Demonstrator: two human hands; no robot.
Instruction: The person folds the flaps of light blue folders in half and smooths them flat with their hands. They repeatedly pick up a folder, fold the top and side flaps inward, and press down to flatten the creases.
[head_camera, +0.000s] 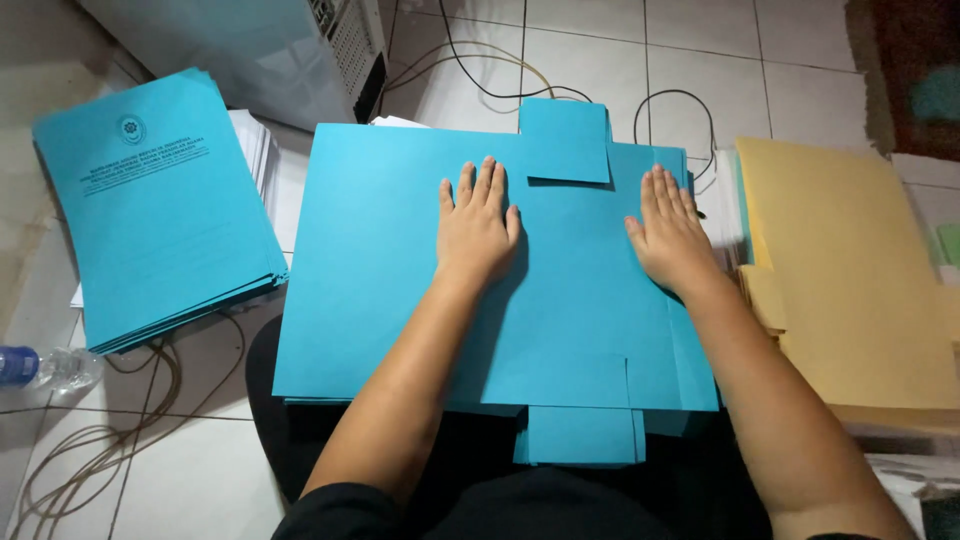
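A wide blue paper folder sheet (380, 270) lies flat on a stack of the same sheets in front of me, with a square flap (565, 140) at its far edge and another flap (580, 432) at the near edge. My left hand (478, 225) presses palm down on the sheet near its middle, fingers spread. My right hand (670, 235) lies flat near the sheet's right edge, fingers together and pointing away. Neither hand grips anything.
A pile of printed blue covers (150, 210) sits at the left over white paper. Tan folders (850, 280) are stacked at the right. A computer case (290, 50) and cables (520, 75) lie behind on the tiled floor. A plastic bottle (40, 368) rests at far left.
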